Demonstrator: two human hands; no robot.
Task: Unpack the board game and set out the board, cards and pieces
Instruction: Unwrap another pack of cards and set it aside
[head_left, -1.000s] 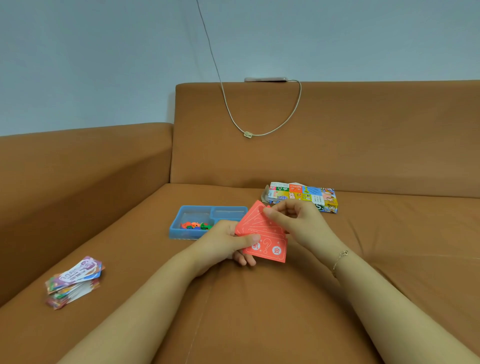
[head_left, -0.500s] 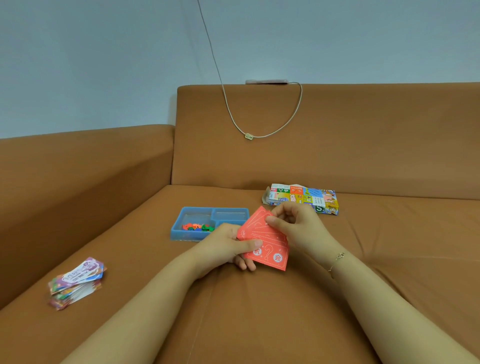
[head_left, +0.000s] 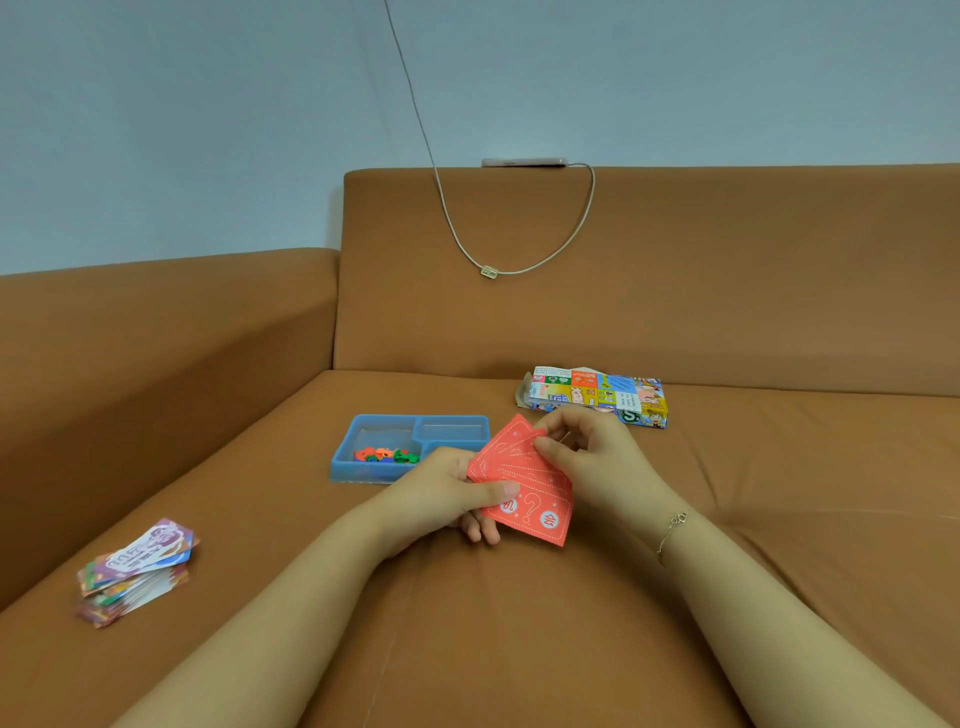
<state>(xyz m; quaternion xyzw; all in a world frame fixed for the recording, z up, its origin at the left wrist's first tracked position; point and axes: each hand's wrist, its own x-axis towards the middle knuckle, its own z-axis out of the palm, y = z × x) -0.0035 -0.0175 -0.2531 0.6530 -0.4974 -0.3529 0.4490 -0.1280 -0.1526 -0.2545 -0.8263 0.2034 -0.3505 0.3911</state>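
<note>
Above the sofa seat my left hand (head_left: 447, 493) grips a fanned stack of red cards (head_left: 535, 499) with question marks, thumb across the front. My right hand (head_left: 597, 462) pinches the top edge of the fan with thumb and fingers. Behind my left hand lies a blue plastic tray (head_left: 452, 431) with small orange and green game pieces (head_left: 387, 456) in its left compartment. The colourful game box (head_left: 597, 395) lies flat near the backrest, with a folded sheet on top. A messy pile of colourful cards (head_left: 135, 571) sits at the front left of the seat.
Everything rests on a brown sofa (head_left: 779, 467) with an armrest on the left. A phone (head_left: 524, 162) lies on top of the backrest, and its white cable (head_left: 488, 271) hangs down in a loop. The seat's right side is bare.
The red cards have spread into a wider fan and sit slightly lower. My right hand's fingers have shifted along the top edge.
</note>
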